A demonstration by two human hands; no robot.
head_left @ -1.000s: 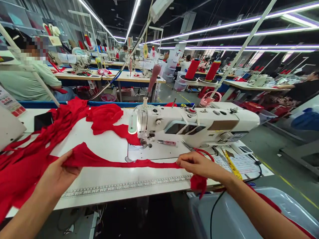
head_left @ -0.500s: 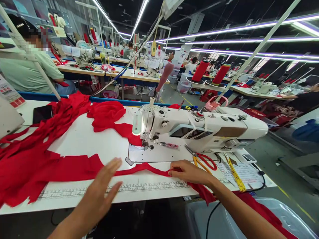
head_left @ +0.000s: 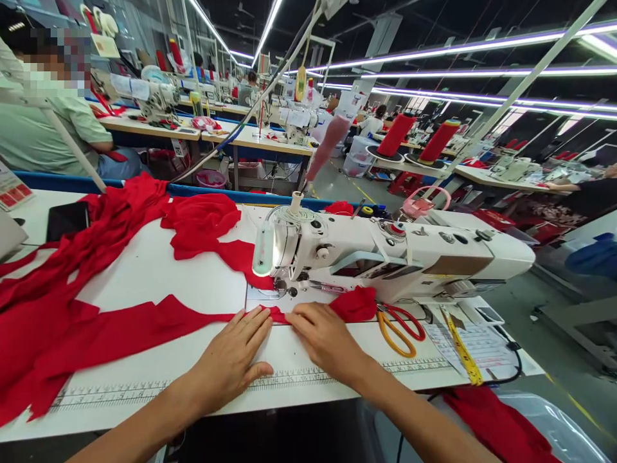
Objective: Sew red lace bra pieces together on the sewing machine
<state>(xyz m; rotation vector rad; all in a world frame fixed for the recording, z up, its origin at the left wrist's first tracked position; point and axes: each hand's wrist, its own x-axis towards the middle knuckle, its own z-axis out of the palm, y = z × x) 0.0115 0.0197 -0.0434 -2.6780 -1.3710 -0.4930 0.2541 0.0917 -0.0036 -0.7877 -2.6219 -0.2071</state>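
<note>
A long piece of red fabric [head_left: 149,331] runs across the white sewing table [head_left: 193,379] in front of the sewing machine [head_left: 434,257]. My left hand [head_left: 229,357] lies flat on its narrow part, fingers stretched out and thumb apart. Close beside it, my right hand [head_left: 325,337] has its fingers bent and closed on the same strip; the fingertips are partly hidden. Bunched fabric [head_left: 357,304] shows just behind my right hand. Another red piece [head_left: 241,258] reaches under the machine's needle area.
Scissors with red and orange handles [head_left: 398,331] lie right of my hands, near a yellow tape measure [head_left: 463,350] and a written sheet [head_left: 441,344]. A printed ruler [head_left: 116,392] follows the front edge. A phone [head_left: 67,222] lies at left. A co-worker [head_left: 62,128] sits beyond.
My right hand has moved left with the strip, toward the machine's front. My left hand has come down flat on the fabric. The fabric's right end now lies bunched on the table.
</note>
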